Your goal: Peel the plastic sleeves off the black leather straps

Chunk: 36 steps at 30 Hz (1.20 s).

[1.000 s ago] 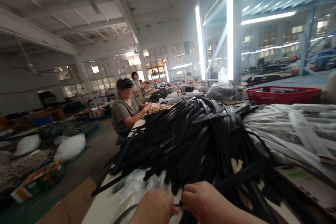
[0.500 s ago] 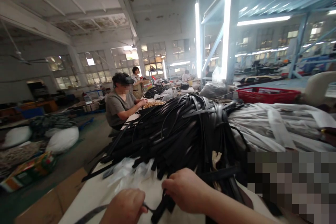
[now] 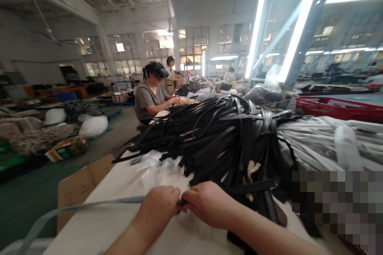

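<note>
My left hand is closed around a narrow strap, which looks grey where it trails left past the table's edge. Close beside it, my right hand pinches the dark end of what seems to be the same strap. The hands nearly touch, and their fingers hide most of the piece between them. Just beyond lies a large heap of black straps, their cut ends pointing towards me. Crumpled clear plastic rests on the pale tabletop behind my left hand.
Pale wrapped strips lie right of the heap, with a red crate behind them. A co-worker sits at the table's far left side. Cardboard stands by the left edge. Light tubes on a frame rise behind.
My hands have come together, the left one moving up and right. The strap now stretches out leftwards from it. The view has swung left and slightly down.
</note>
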Each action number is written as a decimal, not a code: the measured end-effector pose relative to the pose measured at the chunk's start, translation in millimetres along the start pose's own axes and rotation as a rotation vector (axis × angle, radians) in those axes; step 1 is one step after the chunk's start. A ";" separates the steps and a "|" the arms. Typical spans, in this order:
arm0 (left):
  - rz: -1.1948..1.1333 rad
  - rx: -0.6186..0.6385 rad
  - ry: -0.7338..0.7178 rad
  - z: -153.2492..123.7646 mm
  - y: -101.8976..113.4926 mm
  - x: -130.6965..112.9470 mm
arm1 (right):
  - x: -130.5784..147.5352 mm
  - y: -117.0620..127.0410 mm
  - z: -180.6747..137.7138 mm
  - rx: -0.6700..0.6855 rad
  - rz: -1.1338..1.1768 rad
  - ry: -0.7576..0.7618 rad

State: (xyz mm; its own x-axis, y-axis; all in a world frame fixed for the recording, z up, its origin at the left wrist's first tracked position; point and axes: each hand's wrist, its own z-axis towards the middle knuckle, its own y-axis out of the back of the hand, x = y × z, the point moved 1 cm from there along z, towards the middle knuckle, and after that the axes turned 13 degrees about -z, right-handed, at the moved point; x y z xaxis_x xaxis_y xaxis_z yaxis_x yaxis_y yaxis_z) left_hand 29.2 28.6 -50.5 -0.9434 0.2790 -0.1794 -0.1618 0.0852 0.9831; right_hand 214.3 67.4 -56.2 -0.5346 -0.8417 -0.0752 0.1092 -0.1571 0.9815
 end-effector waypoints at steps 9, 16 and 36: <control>-0.023 -0.038 0.089 -16.1 -3.5 5.2 | -4.0 0.1 4.1 0.087 -0.041 -0.050; -0.017 -0.086 0.128 -26.7 -8.0 13.3 | -13.6 -5.2 -7.1 0.116 0.101 -0.059; 0.243 -0.672 0.755 -241.6 142.3 209.4 | -31.4 -31.2 -5.3 -0.089 0.402 -0.080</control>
State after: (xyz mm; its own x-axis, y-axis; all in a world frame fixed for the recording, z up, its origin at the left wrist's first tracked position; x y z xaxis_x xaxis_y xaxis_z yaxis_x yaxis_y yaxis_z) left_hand -261.3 -131.9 60.3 -0.8703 -0.4744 -0.1324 0.1480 -0.5082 0.8485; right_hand 232.1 96.1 -85.4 -0.4975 -0.8032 0.3277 0.3927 0.1283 0.9107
